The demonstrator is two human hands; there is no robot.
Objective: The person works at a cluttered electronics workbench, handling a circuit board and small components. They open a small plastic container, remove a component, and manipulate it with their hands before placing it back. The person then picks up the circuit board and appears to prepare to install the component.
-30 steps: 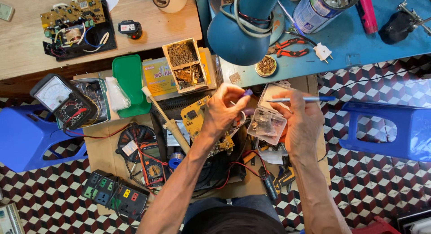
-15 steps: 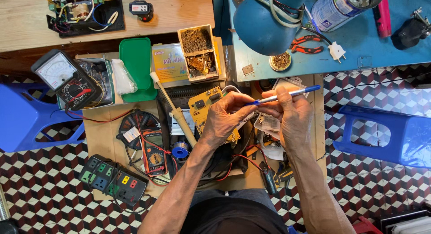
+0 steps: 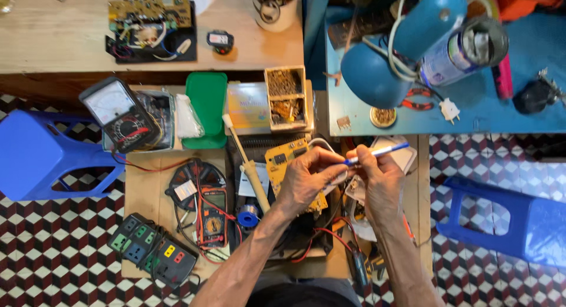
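Your right hand (image 3: 382,180) was closed around a blue pen (image 3: 377,153) while your left hand (image 3: 303,180) pinched its tip above the yellow circuit board (image 3: 284,158).

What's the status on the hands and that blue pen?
Both hands, left hand and right hand, grip blue pen. Over yellow circuit board. Nothing blocking.

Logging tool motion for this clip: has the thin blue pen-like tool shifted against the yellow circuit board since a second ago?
Yes. The thin blue pen-like tool has moved left toward the yellow circuit board, its near end now between both hands.
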